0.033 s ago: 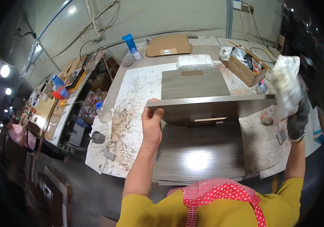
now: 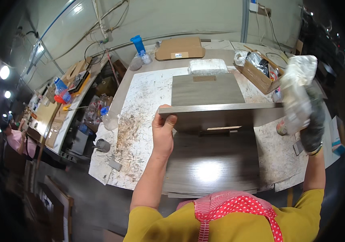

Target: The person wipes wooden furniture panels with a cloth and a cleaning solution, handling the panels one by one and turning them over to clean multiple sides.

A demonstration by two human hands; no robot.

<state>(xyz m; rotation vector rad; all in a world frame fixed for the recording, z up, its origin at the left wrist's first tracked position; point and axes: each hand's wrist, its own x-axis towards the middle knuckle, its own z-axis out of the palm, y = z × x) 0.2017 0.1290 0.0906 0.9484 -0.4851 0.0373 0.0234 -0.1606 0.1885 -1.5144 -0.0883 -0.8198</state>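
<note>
My left hand (image 2: 163, 133) grips the left end of a grey wood-grain board (image 2: 221, 109), thumb on the near side. The board stands on edge, its long narrow edge upward. At the board's right end, my right hand (image 2: 312, 125) wears a dark glove and holds a crumpled white rag (image 2: 297, 90). The rag hides that end of the board and most of the gloved fingers. Beneath lies another grey wood-grain panel (image 2: 208, 157) with a narrow slot. Beyond the raised board lies a further grey panel (image 2: 206, 90) with a small cutout.
A flat cardboard box (image 2: 179, 48) and a white wrapped bundle (image 2: 208, 65) lie at the back of the stained table (image 2: 140, 105). Back right stands an open carton (image 2: 257, 76) of odds and ends. A can (image 2: 281, 128) is near the rag. Left are a dark cup (image 2: 103, 145) and a sanding block (image 2: 115, 165).
My right hand and the rag have moved left along the board's right end. My left hand keeps its grip, and the board has barely shifted.
</note>
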